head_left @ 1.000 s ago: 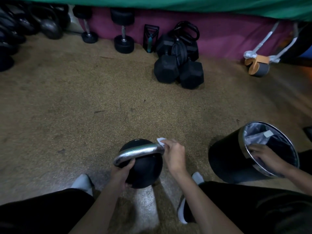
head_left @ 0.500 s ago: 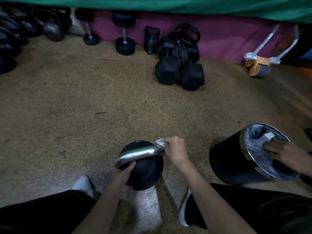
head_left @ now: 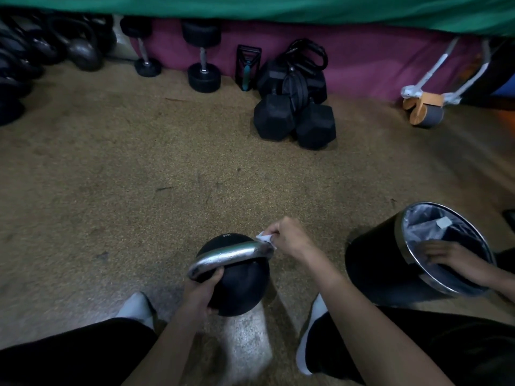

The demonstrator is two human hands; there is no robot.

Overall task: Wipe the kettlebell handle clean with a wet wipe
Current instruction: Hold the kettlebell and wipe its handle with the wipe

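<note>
Against curved chrome handle [head_left: 228,256], right hand [head_left: 289,240] pinches crumpled wipe [head_left: 264,238].

head cam | one wide-angle view | faces forward and down | close over kettlebell [head_left: 245,288] | floor [head_left: 167,176] reaches far wall [head_left: 362,59]

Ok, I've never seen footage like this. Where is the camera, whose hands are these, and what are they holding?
There is no machine here. The one picture comes from a camera worn on a person's head, looking down at their own hands. The left hand grips the black kettlebell, which stands on the gym floor. The right hand pinches a white wet wipe against the right end of its shiny handle. A third hand, apparently someone else's, is at the mouth of a lined black bin. By the wall lie hex dumbbells and an ab roller.
</note>
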